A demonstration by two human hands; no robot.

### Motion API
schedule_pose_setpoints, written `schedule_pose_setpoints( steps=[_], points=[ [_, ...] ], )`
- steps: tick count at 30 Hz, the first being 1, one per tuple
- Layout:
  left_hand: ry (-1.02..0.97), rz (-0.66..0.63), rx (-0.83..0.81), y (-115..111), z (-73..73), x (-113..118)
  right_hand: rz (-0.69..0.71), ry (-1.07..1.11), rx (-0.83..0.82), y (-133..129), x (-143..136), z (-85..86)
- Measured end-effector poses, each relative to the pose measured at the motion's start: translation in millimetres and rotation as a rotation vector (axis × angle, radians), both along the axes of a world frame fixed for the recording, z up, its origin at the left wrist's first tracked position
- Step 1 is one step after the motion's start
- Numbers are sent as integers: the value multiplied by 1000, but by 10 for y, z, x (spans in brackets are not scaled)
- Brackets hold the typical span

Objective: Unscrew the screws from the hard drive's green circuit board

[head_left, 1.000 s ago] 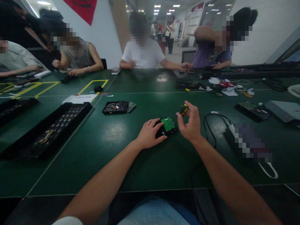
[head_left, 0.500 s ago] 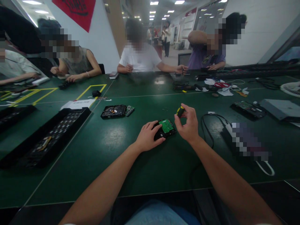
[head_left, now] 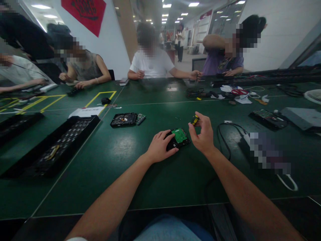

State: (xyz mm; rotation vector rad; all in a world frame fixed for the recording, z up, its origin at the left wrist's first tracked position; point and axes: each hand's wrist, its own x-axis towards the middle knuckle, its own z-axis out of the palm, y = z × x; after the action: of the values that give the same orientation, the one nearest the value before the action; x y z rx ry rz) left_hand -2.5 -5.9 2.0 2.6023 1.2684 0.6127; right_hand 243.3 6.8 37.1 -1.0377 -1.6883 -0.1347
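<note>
Green worktop [head_left: 170,180] spans room. At left, open black tray [head_left: 69,147]; then opened hard drive [head_left: 124,119] beside loose circuit board [head_left: 141,118], both clear of arms. Left hand [head_left: 159,147] grasps green-boarded hard drive [head_left: 180,136] at centre, fingers clamped over its left part; uneven pressure could skew it. Tiny loose pieces [head_left: 177,118] beyond, easily knocked away. Right hand [head_left: 203,132] pinches yellow-black screwdriver [head_left: 195,119]; tip too small to judge, slip might scratch board. Black cable [head_left: 232,124] at right could snag forearm.
</note>
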Motion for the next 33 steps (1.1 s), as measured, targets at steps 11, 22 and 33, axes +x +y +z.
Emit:
schedule_pose_setpoints(
  steps=[11, 22, 33],
  points=[
    [4, -2, 7, -3, 9, -4, 35, 14, -11, -21, -4, 8],
    [-16, -2, -1, -5, 19, -9, 16, -7, -10, -15, -17, 3],
    [-10, 3, 1, -3, 10, -3, 22, 19, -40, 23, 5, -43]
  ],
)
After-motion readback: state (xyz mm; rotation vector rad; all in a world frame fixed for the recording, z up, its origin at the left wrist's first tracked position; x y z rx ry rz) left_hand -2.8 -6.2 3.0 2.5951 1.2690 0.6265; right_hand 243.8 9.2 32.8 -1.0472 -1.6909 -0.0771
